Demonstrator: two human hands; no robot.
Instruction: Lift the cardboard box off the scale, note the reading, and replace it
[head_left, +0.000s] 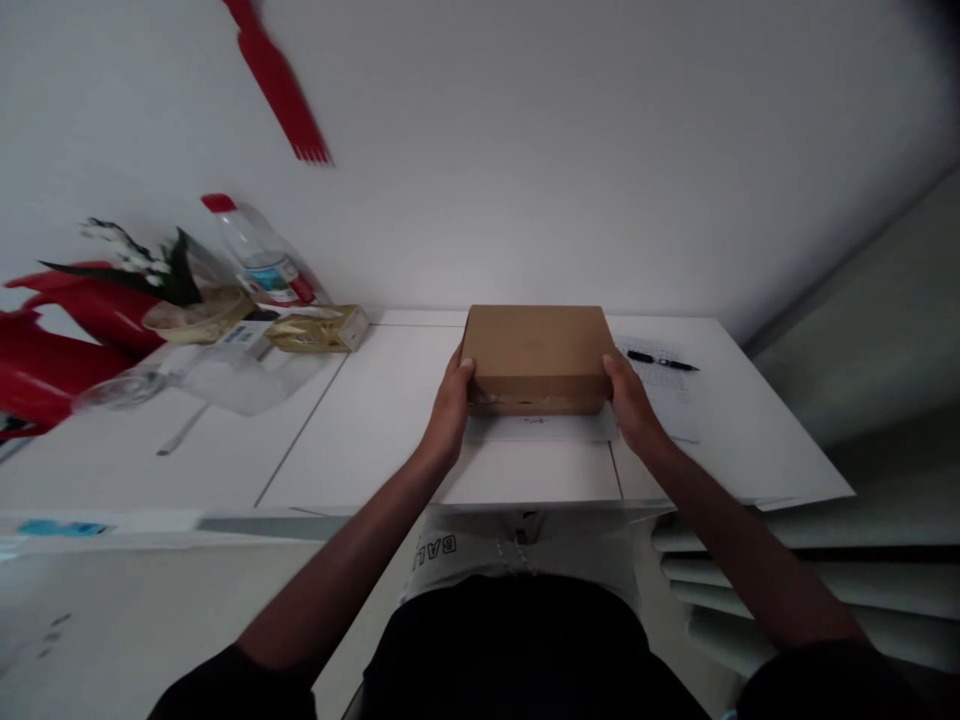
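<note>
Box: the closed brown cardboard box point(535, 358) sits on the white tabletop point(375, 420), centred ahead of you and close to the back wall.
Left hand: your left hand point(452, 405) presses flat against the box's left side, thumb on the top edge.
Right hand: your right hand point(628, 400) presses against the box's right side; the two hands are apart, clamped on the box between them.
Under the box: a white sheet or tray point(540, 428) shows just beyond the box's near edge, touching it.
Right margin: a printed paper point(667, 395) with a black pen point(662, 362) on it lies just beside your right hand, near the tabletop's right edge.
Left margin: a gold carton point(319, 330), a plastic bottle with a red cap point(259, 255), a bowl point(196, 318) and clear plastic wrapping point(217, 375) crowd the left end, well apart from the box.
Open room: bare tabletop lies between the box and the gold carton, and along the near edge.
Right of tabletop: stacked white slats point(787, 580) lie below the edge.
</note>
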